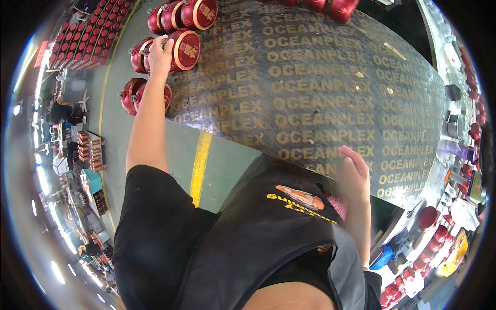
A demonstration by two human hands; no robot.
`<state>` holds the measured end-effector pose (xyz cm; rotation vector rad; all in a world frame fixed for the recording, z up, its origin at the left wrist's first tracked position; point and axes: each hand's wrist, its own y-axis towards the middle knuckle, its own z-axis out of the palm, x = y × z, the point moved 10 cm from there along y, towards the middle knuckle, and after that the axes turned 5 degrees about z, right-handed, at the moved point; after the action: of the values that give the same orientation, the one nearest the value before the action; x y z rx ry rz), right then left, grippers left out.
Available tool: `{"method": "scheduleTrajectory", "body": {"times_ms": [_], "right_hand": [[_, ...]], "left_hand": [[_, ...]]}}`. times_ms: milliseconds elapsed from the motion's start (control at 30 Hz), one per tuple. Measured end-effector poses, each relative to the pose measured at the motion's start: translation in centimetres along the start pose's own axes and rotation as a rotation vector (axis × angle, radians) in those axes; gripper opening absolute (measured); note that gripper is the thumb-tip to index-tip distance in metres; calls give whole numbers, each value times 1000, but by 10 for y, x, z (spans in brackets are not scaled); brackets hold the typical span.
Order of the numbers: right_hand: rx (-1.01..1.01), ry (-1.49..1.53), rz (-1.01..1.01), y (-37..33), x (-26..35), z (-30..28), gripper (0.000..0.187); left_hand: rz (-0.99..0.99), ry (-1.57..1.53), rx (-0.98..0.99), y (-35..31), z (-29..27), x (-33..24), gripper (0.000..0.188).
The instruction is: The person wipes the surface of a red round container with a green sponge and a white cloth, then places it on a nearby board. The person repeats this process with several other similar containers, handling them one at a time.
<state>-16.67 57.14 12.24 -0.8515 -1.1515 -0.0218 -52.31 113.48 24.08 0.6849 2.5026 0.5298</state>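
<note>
My left arm reaches out to the far left edge of the dark printed board (310, 77). There my left hand (161, 54) is closed on a small metal fitting on top of a shiny red drum-shaped pot (186, 50) with a gold band. Similar red pots (201, 13) stand just beyond it, and more red pots (135, 95) sit on the near side, partly behind my forearm. My right hand (355, 168) hovers over the board's near edge, holding nothing. Its fingers are stretched out and a little blurred.
Rows of red pots (85, 44) stand stacked on the green floor at the far left. Another red pot (342, 9) is at the board's far edge. A shelf with copper-coloured items (89, 147) stands left. Red pots (428, 218) and a person in yellow (453, 258) are at right.
</note>
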Motion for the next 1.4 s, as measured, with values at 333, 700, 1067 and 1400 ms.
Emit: {"method": "scheduleTrajectory", "body": {"times_ms": [333,700,1067,1400], "right_hand": [[-339,147,9,-96,-53,-178,37],[-899,365,-236,-252,-71,-264,39],[-1415,361,-34,-406,-190,-301,36],[-1463,75,36,-438,-185,-408,44]], "left_hand": [[-70,-10,78,14,14,40,39],[-12,304,56,9,1,7,59],[520,-176,-169,1,38,-257,49],[730,-983,299,-130,36,-591,34]]}}
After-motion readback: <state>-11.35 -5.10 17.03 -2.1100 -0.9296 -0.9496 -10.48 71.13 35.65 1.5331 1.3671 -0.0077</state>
